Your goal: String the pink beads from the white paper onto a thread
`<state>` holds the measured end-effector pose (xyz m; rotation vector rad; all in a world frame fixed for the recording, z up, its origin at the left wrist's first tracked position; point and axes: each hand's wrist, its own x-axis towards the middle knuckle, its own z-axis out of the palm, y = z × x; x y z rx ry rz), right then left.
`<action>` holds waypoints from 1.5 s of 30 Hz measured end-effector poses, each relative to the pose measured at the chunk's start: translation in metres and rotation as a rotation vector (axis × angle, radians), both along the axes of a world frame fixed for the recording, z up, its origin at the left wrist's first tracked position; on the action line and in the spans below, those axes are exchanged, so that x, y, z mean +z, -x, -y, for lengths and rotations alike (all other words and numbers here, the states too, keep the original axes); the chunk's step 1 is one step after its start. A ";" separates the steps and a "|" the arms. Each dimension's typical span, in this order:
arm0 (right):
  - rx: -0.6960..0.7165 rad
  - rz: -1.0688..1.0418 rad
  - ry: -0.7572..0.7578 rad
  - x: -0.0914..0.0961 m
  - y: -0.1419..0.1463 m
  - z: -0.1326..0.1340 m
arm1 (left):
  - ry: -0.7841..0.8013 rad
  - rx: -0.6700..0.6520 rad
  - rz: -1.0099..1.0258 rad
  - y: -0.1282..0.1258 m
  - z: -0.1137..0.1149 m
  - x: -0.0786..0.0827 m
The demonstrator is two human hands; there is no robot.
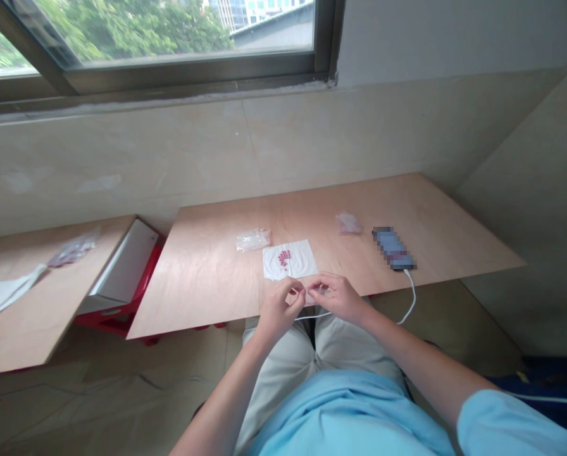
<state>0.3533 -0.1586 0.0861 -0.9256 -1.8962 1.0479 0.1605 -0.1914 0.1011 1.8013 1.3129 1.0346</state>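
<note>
Pinching a small pale thing (307, 292), too fine to identify, across from left to right between the fingertips of left hand (276, 310) and right hand (340, 296), closed together at the near edge of the smooth plywood table (207, 278). Just beyond both hands, slightly nearer the left: flat square white cloth (300, 266) with round red beads (284, 257).

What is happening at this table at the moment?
A seated person holds both hands at the near edge of the wooden table. The left hand and right hand meet fingertip to fingertip, pinching something too small to make out. Just beyond lies a white sheet with a heap of red beads. A clear bag and a phone lie farther back.
</note>
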 end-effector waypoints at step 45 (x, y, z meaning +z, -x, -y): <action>-0.225 -0.275 0.300 0.017 -0.044 -0.096 | 0.136 0.139 0.249 0.031 -0.013 -0.001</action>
